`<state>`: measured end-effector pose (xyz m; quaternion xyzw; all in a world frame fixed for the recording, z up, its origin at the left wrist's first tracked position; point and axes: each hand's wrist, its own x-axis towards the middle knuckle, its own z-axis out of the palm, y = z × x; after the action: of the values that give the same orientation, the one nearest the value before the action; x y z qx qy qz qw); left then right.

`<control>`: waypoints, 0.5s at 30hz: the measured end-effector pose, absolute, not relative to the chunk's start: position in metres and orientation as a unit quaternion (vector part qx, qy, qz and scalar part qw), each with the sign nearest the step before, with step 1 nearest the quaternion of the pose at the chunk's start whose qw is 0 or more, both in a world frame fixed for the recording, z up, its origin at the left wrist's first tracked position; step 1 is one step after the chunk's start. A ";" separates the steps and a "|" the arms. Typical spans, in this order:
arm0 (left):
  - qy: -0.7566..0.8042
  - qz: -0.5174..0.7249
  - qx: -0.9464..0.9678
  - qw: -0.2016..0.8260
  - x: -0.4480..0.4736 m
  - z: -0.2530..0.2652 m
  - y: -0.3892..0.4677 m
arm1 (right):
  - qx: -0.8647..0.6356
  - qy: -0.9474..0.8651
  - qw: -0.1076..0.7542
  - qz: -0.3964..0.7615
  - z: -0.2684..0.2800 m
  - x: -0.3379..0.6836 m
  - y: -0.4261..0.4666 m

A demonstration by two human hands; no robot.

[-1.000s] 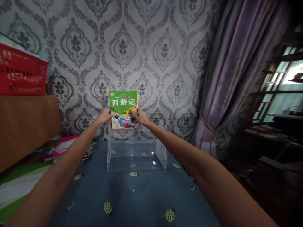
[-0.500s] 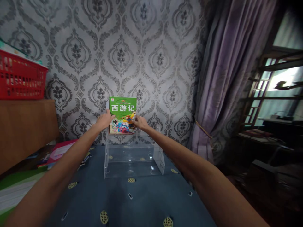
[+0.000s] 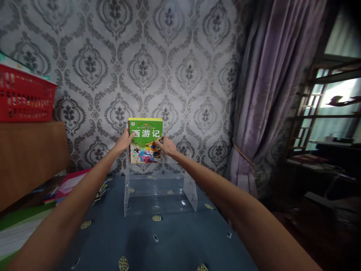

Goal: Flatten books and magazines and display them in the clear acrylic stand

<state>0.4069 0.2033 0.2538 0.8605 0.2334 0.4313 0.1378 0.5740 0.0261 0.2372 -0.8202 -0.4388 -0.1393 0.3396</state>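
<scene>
Green book (image 3: 146, 152) is standing at the top of the rack (image 3: 190, 190), not yet released.
Left hand (image 3: 123, 141) and right hand (image 3: 168, 146): fingers are gripping its sides.

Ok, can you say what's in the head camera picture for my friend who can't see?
A person's left hand and right hand hold a green 西游记 book upright at the top of a clear tiered rack, on a blue patterned cloth before damask wallpaper.
</scene>
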 end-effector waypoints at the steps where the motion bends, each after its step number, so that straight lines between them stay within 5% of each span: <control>1: 0.232 0.432 0.861 0.137 0.407 0.254 0.204 | -0.816 -0.436 0.352 -0.144 0.237 0.572 0.027; 15: 0.222 0.417 0.870 0.145 0.409 0.240 0.209 | -0.785 -0.422 0.437 -0.123 0.232 0.564 0.050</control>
<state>0.4088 0.2093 0.2404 0.8696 0.2216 0.4168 0.1449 0.5644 0.0503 0.2316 -0.7849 -0.4220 -0.1227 0.4367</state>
